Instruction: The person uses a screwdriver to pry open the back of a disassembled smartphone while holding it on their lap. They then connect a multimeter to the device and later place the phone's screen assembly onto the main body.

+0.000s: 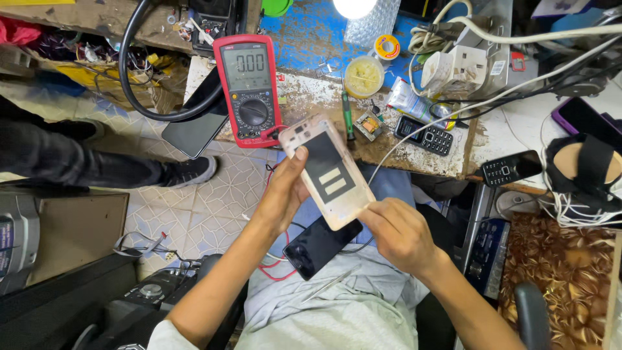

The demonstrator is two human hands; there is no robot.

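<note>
Both bare forearms rise from the bottom edge over a grey cloth (337, 317) on the lap. Left of centre, the left hand (282, 194) clasps the long edge of a pinkish phone back cover (327, 172), thumb pressed on its inner face. Below the cover, a dark phone (321, 245) lies on the lap. To the right, the right hand (398, 233) pinches the cover's lower corner. Behind, a red multimeter (249, 91) rests on the worn bench (304, 97).
</note>
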